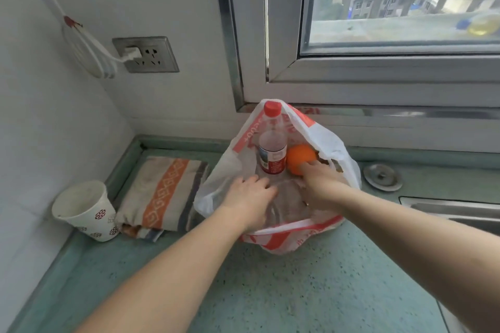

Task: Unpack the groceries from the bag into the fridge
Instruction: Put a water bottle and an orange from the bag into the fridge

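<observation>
A white-and-red thin plastic carrier bag (pixel 273 235) stands open on the speckled green bench (pixel 270 292), holding an upright clear plastic bottle with a red cap and label (pixel 272 151) and, just beside it, a round orange fruit (pixel 299 157). The left hand (pixel 250 201) rests flat inside the bag, fingers relaxed; the right hand (pixel 322 181) touches the fruit, though whether it grips cannot be told. The fruit is likely firm and apt to roll, so cup it whole; the bottle looks heavier and smooth, best taken round its body.

I'm seeing a white bag (pixel 319 132) with red-orange print, red-capped bottle (pixel 272 143), orange fruit (pixel 299 157), speckled teal counter (pixel 297 292), orange-banded striped towel (pixel 165 192).
</observation>
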